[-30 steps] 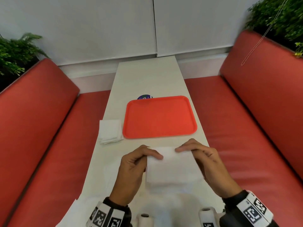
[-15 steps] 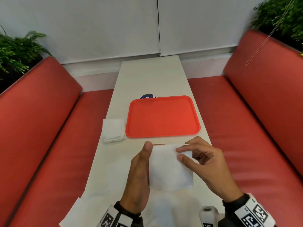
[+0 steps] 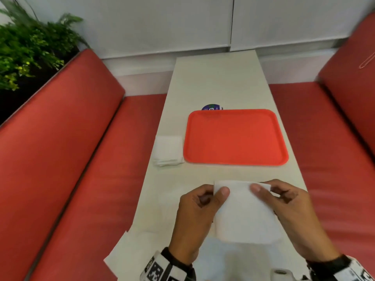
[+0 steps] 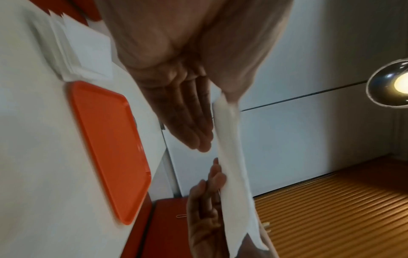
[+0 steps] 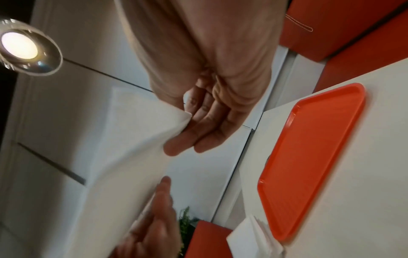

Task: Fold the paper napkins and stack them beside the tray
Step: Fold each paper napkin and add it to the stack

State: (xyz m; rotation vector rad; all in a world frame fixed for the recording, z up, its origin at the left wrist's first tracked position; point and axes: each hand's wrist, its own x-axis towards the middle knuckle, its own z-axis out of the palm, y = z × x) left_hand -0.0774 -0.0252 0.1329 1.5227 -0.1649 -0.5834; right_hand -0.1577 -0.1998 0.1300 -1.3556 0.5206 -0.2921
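In the head view a white paper napkin point(image 3: 243, 213) hangs above the near end of the table, held up by both hands. My left hand point(image 3: 218, 194) pinches its top left corner, thumb on the near face. At the top right corner my right hand point(image 3: 261, 188) pinches it the same way. The left wrist view shows the napkin point(image 4: 232, 157) edge-on between the fingers point(image 4: 192, 125) and thumb. Seen from the right wrist, the napkin point(image 5: 123, 148) spreads left of the fingers point(image 5: 205, 122). An orange tray point(image 3: 235, 136) lies mid-table, a stack of folded napkins point(image 3: 168, 150) touching its left edge.
Loose flat napkins point(image 3: 125, 254) lie at the table's near left corner. A round purple disc point(image 3: 212, 107) peeks out behind the tray. Red benches point(image 3: 81, 159) run along both long sides of the narrow white table point(image 3: 215, 78). A white cylinder point(image 3: 281, 273) stands at the near edge.
The napkin has gone from lying pressed under both hands to hanging off the table by its top corners. My left hand has shifted from its side edge to a pinch.
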